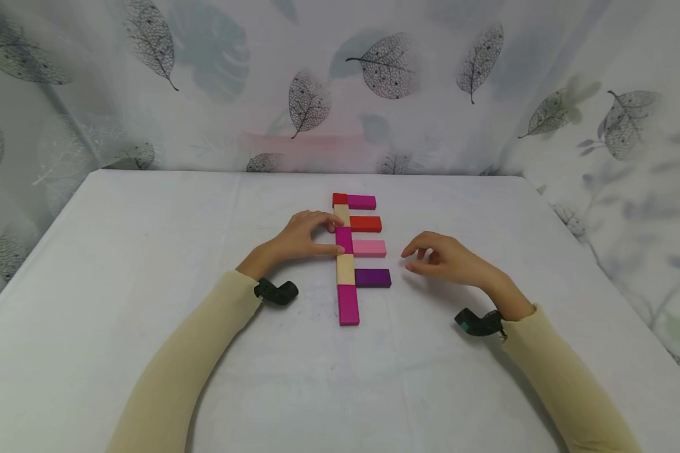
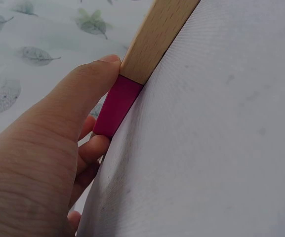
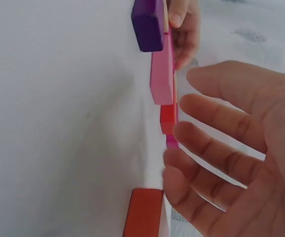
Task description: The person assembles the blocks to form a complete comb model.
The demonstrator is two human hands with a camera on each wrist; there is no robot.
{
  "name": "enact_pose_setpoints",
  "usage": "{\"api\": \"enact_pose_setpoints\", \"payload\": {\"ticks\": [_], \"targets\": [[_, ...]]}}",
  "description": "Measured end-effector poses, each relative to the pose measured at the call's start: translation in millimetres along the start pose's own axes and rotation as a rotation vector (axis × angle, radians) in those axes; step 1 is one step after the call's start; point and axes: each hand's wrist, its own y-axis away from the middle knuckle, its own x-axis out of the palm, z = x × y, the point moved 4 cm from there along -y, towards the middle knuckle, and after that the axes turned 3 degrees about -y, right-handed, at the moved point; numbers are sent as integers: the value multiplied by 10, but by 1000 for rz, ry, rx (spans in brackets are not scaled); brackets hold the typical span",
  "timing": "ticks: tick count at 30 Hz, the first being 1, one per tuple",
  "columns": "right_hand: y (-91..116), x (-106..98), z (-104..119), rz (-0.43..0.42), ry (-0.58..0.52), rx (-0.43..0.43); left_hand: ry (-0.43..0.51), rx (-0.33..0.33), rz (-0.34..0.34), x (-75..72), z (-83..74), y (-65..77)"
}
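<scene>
A column of blocks lies flat, and its middle magenta block (image 1: pixel 344 240) is between the thumb and index finger of my left hand (image 1: pixel 300 236). In the left wrist view, the thumb tip is at the joint of this magenta block (image 2: pixel 115 108) and a wooden block (image 2: pixel 157 39); the curled fingers are at its far end. My right hand (image 1: pixel 447 258) hovers right of the column with loosely curled fingers and holds nothing. Nearest to it are a pink block (image 1: pixel 369 248) and a purple block (image 1: pixel 373 278), which stick out sideways from the column.
Another magenta block (image 1: pixel 348 305) ends the column nearest me. At the far end are a small red block (image 1: pixel 340 199) and a sideways magenta block (image 1: pixel 361 202), with a red block (image 1: pixel 365 224) below. An orange-red block (image 3: pixel 144 212) shows low in the right wrist view.
</scene>
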Motion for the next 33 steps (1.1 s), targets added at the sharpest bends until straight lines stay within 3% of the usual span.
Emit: {"api": "enact_pose_setpoints", "payload": {"ticks": [9, 24, 33], "targets": [[138, -99, -93, -139, 60, 11, -10, -4, -1, -1, -10, 1], [236, -134, -197, -144, 81, 84, 11, 1, 4, 23, 2, 2], [230, -168, -263, -154, 108, 193, -5, -6, -1, 18, 0, 11]]}}
